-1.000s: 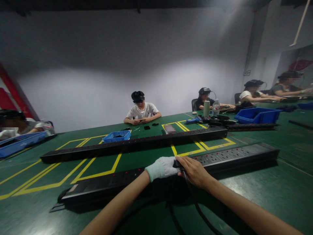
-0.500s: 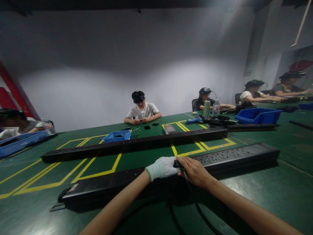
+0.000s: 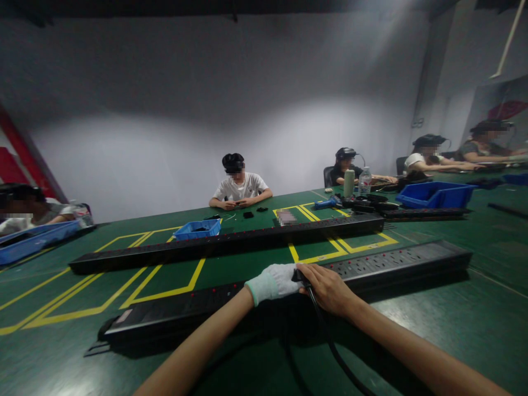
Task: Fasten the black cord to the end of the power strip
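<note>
A long black power strip (image 3: 173, 309) with a row of sockets and small red switches lies slantwise across the table before me. Over its middle, my left hand (image 3: 278, 281), in a white glove with a pale green cuff, is closed on the strip; its fingertips are partly hidden. My bare right hand (image 3: 330, 287) grips a black plug (image 3: 302, 276) against the strip's top, right beside the gloved hand. From the plug a black cable (image 3: 330, 338) runs down towards me. Whether the plug's pins sit in a socket is hidden.
A second power strip (image 3: 231, 241) lies farther back, beside a small blue bin (image 3: 197, 229). Yellow tape lines mark the green table (image 3: 445, 324). At right are a dark blue bin (image 3: 435, 195), a green bottle (image 3: 348, 183) and tools. Several people sit around the table.
</note>
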A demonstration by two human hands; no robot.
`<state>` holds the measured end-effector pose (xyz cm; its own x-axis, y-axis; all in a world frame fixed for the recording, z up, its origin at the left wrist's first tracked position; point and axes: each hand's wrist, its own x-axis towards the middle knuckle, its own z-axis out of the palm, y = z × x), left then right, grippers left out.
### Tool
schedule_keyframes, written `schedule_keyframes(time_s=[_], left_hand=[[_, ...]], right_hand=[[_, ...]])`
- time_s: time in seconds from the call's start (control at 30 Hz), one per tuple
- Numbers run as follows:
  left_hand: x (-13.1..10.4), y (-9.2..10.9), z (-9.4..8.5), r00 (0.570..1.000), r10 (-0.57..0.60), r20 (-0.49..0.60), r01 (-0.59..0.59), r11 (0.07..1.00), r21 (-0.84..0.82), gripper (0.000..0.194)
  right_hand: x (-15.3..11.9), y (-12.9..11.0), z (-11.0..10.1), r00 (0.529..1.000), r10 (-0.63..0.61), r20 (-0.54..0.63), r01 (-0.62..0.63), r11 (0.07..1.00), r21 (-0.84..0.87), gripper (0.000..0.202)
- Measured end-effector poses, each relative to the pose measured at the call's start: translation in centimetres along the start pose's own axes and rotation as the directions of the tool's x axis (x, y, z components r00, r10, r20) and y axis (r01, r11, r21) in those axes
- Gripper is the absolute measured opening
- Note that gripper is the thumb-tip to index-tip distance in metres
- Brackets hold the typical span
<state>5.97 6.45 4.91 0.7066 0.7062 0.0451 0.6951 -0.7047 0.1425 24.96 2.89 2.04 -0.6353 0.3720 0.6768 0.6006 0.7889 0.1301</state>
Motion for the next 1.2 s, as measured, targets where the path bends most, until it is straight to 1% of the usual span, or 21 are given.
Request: schedule_keyframes(time_s=[0.23,0.37,0.47,0.67,0.87,1.2], left_hand=[[-0.01,-0.07,0.16,1.0,0.004,-0.009,-0.004,1.0,-0.017,0.034],[-0.03,0.01,0.02,1.0,-0.007,0.0,0.007,1.0,-0.025,0.036],[-0.02,-0.04,-0.02,1.0,-0.004,0.007,0.004,1.0,-0.029,0.038],[-0.05,-0.13,-0.09,1.0,0.002,0.008,-0.001,0.999,-0.038,0.036],[-0.05,0.03,-0.2,0.999,-0.029,0.018,0.03,0.999,-0.019,0.038],[-0.01,-0.19,0.02,1.0,-0.016,0.01,0.016,1.0,-0.016,0.039]], right_hand=[[0.05,-0.09,-0.12,1.0,0.017,0.013,-0.017,1.0,0.017,0.041],[0.06,-0.15,-0.23,0.999,0.028,0.016,-0.029,0.999,0.022,0.042],[0.06,-0.18,-0.29,0.999,0.032,0.025,-0.033,0.999,0.028,0.041],[0.13,-0.26,-0.52,0.998,0.048,0.032,-0.049,0.998,0.035,0.039],[0.08,-0.24,-0.51,0.997,0.06,0.038,-0.062,0.997,0.041,0.039],[0.11,-0.22,-0.55,0.996,0.061,0.066,-0.063,0.998,0.03,0.037]])
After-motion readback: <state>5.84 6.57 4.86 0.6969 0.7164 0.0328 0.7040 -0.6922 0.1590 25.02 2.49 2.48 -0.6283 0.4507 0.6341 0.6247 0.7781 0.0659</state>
